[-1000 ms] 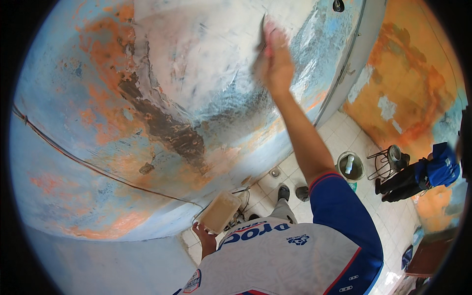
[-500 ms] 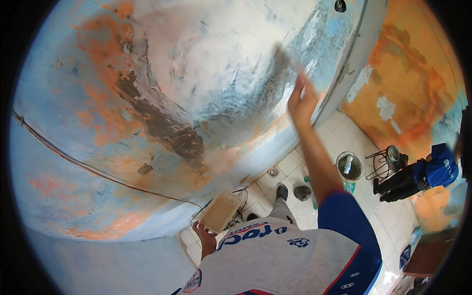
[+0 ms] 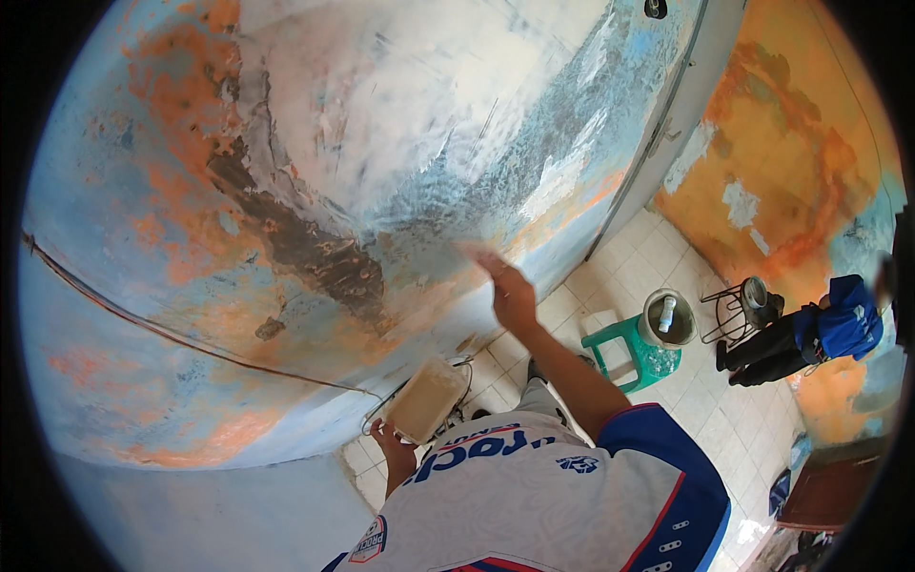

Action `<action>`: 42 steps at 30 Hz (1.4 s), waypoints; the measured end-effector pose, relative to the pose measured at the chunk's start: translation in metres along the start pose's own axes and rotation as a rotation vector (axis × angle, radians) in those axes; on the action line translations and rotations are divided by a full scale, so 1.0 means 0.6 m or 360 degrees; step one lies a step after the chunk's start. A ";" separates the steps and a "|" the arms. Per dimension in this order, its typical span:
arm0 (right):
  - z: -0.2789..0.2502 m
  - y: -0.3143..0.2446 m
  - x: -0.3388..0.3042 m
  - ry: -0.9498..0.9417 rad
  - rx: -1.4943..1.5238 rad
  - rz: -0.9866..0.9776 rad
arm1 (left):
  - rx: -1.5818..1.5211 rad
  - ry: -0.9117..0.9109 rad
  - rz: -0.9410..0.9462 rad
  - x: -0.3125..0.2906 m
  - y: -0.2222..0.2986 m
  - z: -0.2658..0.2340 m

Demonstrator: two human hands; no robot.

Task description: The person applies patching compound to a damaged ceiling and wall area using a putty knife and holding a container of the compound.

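Observation:
My left hand [image 3: 393,448] grips the near edge of a beige rectangular tray [image 3: 426,400], held low beside the wall at the left of my body. My right hand [image 3: 512,294] is closed in front of the wall's lower part. A blurred thing juts from its fingertips toward the plaster, and its kind cannot be made out. The wall [image 3: 400,105] has a whitish smoothed area at the top, bordered by grey-blue scraped patches. Dark brown bare plaster [image 3: 315,248] and peeling orange and light blue paint surround it.
A green plastic stool [image 3: 624,353] stands on the tiled floor, with a bucket [image 3: 669,319] holding a white item next to it. Farther right, a person in blue [image 3: 848,319] stands by a metal stand [image 3: 729,310]. A cable [image 3: 191,336] runs along the wall at left.
My right hand has swept down and left, from the upper right of the wall toward its lower middle. The left hand and tray stay nearly in place. More of the green stool shows.

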State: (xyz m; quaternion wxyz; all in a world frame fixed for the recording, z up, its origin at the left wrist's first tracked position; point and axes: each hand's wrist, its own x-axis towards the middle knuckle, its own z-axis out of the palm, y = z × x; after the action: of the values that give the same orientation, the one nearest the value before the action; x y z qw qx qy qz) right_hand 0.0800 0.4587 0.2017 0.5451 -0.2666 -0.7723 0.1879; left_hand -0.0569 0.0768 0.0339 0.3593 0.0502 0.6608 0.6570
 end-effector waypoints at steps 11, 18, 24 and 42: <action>-0.130 0.049 0.351 0.0551 -0.0552 -0.0349 | -0.0073 -0.0002 -0.0047 0.002 0.035 0.024; 0.011 -0.033 -0.053 -0.0458 0.0216 -0.0102 | 0.0043 -0.0129 0.0126 0.020 -0.014 -0.016; -0.101 -0.043 0.197 0.0414 -0.0177 -0.0171 | -0.0371 0.0118 -0.0236 -0.004 0.045 0.020; -0.049 -0.069 0.154 0.0427 -0.0184 -0.0226 | -0.0202 0.0041 -0.0110 -0.002 -0.014 -0.024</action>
State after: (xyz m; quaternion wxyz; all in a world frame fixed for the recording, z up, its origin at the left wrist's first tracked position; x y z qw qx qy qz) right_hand 0.0747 0.4831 0.3040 0.6389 -0.2651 -0.7191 0.0668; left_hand -0.0606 0.0629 0.0248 0.3758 -0.0040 0.6238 0.6854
